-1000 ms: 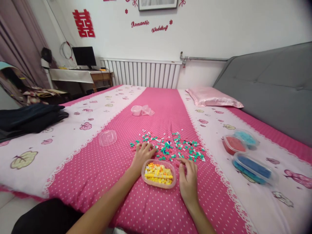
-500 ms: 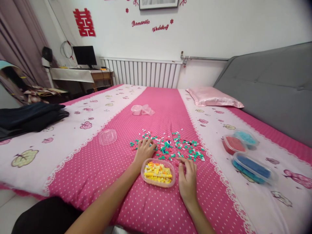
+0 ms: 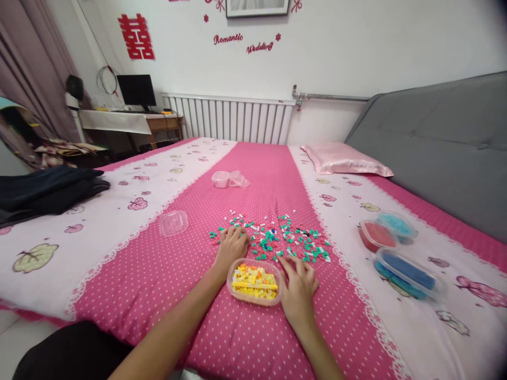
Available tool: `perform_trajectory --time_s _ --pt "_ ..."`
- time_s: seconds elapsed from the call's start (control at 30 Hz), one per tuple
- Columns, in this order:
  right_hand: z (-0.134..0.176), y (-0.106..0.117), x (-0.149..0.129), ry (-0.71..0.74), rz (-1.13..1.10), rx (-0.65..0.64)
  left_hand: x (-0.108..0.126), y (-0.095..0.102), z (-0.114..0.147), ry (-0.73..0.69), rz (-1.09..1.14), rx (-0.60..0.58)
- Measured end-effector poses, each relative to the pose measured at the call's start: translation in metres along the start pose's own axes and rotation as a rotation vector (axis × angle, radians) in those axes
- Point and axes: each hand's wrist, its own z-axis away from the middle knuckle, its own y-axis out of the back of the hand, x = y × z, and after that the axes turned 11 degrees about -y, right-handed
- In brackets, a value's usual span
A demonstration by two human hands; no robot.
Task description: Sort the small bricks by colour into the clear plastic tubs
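- Nearest me, a clear tub [image 3: 253, 303] of yellow and orange pieces [image 3: 253, 279] is sitting upright on the pink dotted bedspread [image 3: 229, 338], between my forearms.
- My right hand [image 3: 298, 285] is resting just beside the tub's right rim, its fingers half bent, the index tip reaching the near edge of the scattered pieces — I can't tell whether I'm pinching anything.
- Off to my right, a dark blue tub [image 3: 412, 272] is lying on the pale strip of the bedspread, well apart from my hands.
- My left hand [image 3: 233, 247] is lying palm down beyond the tub, fingers curling at the left part of the spread; the fingertips are partly hidden, so I can't tell if they're holding a piece.
- Scattered pieces [image 3: 269, 243] — green, white, red, a few dark blue — are spreading loosely across the bedspread, before and between my hands.
- A red tub [image 3: 377, 236] and a pale blue tub [image 3: 398, 226] are sitting close together, behind the dark blue one.
- A clear lid [image 3: 173, 224] is lying flat to my left.
- Farther off, clear containers [image 3: 221, 180] are standing grouped.
- A pink pillow [image 3: 348, 158] is lying by the grey headboard [image 3: 431, 121].
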Motion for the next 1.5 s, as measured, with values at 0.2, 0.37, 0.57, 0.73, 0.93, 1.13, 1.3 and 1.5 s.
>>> perform_trajectory --time_s 0.2,0.37,0.57,0.73,0.93,1.13,1.3,1.5 --pt "0.001 0.003 -0.005 0.031 0.069 -0.012 0.000 0.010 0.005 0.129 0.113 0.110" --pt "0.000 0.005 -0.006 0.011 0.003 -0.022 0.004 0.019 0.009 0.177 0.186 0.139" --pt "0.001 0.011 -0.012 0.069 0.001 -0.010 0.006 0.035 0.017 0.182 0.274 0.119" --pt "0.003 0.012 -0.014 0.126 0.025 -0.015 0.010 0.079 0.022 0.136 0.383 -0.020" --pt "0.002 0.008 -0.011 0.117 0.002 0.017 0.034 0.123 0.018 -0.082 0.366 -0.290" --pt "0.001 0.006 -0.009 0.138 0.005 0.071 0.039 0.113 0.023 -0.101 0.240 -0.312" --pt "0.002 0.005 -0.008 0.125 -0.040 0.069 0.026 0.118 0.030 -0.068 0.215 -0.247" --pt "-0.011 0.018 -0.006 -0.066 -0.294 0.106 0.028 0.112 0.040 0.080 0.327 -0.087"
